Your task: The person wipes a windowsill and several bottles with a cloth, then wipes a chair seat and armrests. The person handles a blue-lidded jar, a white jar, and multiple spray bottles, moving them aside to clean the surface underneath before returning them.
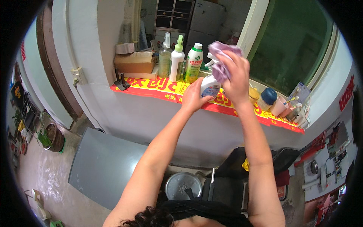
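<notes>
My left hand [194, 96] grips a white spray bottle [210, 87] by its body, over the window ledge. A pale purple cloth [222, 63] is bunched in my right hand [236, 76], pressed around the bottle's upper part, so most of the spray head is hidden. Left of my hands stand a green and white bottle with a white cap [193, 64], a white bottle with a light green spray top [176, 63] and a clear spray bottle [164, 61]. A red and yellow printed sheet [161, 88] covers the ledge under them.
Cardboard boxes [133, 63] and a black stand [122, 82] occupy the ledge's left end. On the right are a blue-lidded jar [267, 98], pink cups [279, 105] with toothbrushes. Below are a grey table [107, 161], a round metal lid [183, 186] and black chairs [227, 187].
</notes>
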The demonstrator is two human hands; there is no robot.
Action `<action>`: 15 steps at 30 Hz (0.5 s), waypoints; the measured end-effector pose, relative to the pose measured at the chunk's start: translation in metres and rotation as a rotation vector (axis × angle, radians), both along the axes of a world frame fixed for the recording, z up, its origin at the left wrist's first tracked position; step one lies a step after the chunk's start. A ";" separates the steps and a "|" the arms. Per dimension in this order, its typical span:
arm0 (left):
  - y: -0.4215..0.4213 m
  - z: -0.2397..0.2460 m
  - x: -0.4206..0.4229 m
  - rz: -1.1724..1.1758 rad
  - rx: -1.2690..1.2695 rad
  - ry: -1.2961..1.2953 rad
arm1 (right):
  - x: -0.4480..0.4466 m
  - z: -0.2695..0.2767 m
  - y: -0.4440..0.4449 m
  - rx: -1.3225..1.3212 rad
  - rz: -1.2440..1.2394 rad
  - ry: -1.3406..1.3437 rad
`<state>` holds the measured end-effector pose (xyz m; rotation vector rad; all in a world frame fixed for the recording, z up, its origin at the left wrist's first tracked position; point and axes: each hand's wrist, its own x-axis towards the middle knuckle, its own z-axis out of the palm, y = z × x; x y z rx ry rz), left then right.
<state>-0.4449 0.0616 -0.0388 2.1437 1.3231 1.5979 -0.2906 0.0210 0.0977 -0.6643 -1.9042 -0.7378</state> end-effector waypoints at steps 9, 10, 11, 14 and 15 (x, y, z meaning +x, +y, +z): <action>-0.001 0.002 -0.001 -0.021 -0.029 -0.027 | 0.021 -0.027 -0.006 -0.036 -0.077 0.068; 0.000 0.002 0.000 -0.017 -0.027 -0.029 | 0.021 -0.038 -0.007 -0.026 -0.057 0.022; 0.000 0.000 0.001 -0.011 -0.020 -0.032 | 0.020 -0.046 -0.005 0.008 -0.009 -0.019; 0.005 -0.004 0.002 0.016 0.014 -0.048 | 0.006 -0.066 0.008 -0.119 -0.042 -0.101; 0.007 -0.005 0.001 0.026 0.007 -0.041 | 0.002 -0.073 0.010 -0.101 0.006 -0.081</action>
